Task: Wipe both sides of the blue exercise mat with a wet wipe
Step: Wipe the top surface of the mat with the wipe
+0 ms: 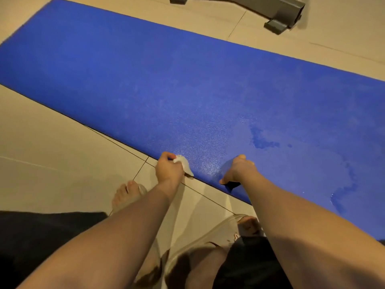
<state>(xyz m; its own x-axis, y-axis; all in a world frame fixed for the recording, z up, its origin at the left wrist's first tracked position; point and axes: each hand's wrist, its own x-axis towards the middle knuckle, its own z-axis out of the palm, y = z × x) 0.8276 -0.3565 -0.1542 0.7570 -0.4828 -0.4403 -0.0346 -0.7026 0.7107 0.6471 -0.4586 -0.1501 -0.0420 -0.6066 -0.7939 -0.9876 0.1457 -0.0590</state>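
The blue exercise mat (187,84) lies flat on the tiled floor, running from the far left to the near right. Damp darker patches show on its right part. My left hand (167,170) is at the mat's near edge and holds a crumpled white wet wipe (184,164). My right hand (239,171) is a little to the right, with its fingers curled round the same near edge of the mat, thumb under it.
Beige floor tiles (52,153) surround the mat. A grey metal equipment base (277,11) stands beyond the mat's far edge at the top. My two feet in clear sandals (129,195) are on the tiles just in front of the mat.
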